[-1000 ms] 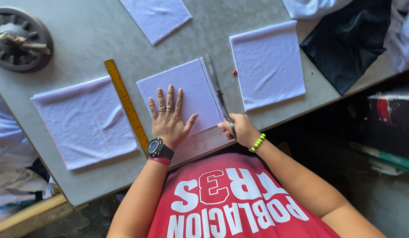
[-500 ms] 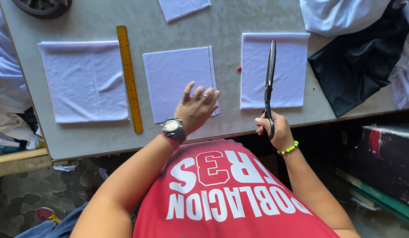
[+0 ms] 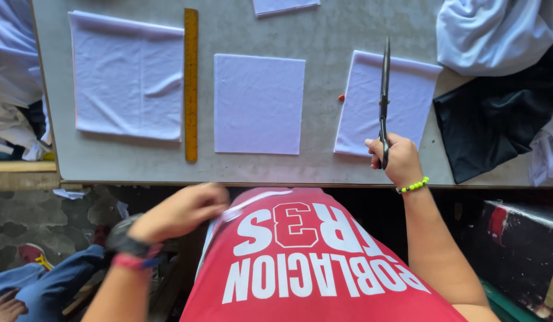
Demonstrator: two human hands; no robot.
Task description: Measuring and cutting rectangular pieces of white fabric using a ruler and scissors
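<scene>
Grey table: my left hand has come off the middle cloth, pinching a trimmed white strip; my right hand grips closed scissors over the right cloth. Cut looks finished.

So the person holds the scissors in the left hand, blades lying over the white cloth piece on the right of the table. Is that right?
Not quite. The head view shows the right hand gripping the scissors; the left hand is off the table. The blades do lie over the white cloth piece on the right of the table.
</scene>
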